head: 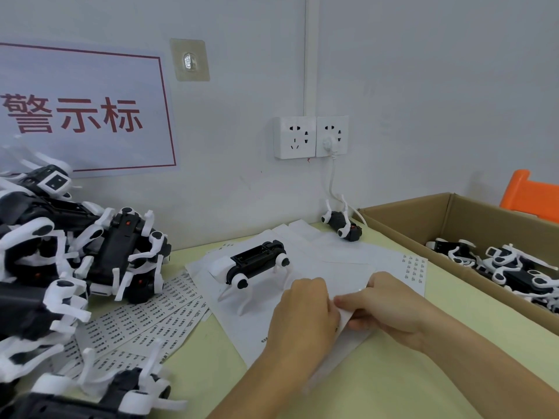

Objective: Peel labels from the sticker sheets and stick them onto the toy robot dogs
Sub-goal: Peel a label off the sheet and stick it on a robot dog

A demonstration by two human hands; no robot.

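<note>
A black and white toy robot dog (257,264) stands upright on white sticker sheets (242,322) in the middle of the table. Just in front of it, my left hand (302,309) and my right hand (384,309) meet over a folded white sheet (344,320). Both hands pinch its edge between thumb and fingers. A second dog (343,226) lies on its back near the wall. Fanned sheets printed with small black labels (145,322) lie to the left.
A tall heap of robot dogs (69,258) fills the left side. An open cardboard box (453,219) with several dogs (514,267) stands at the right. Wall sockets (311,137) with a plugged white cable sit behind. An orange chair (532,195) is beyond the box.
</note>
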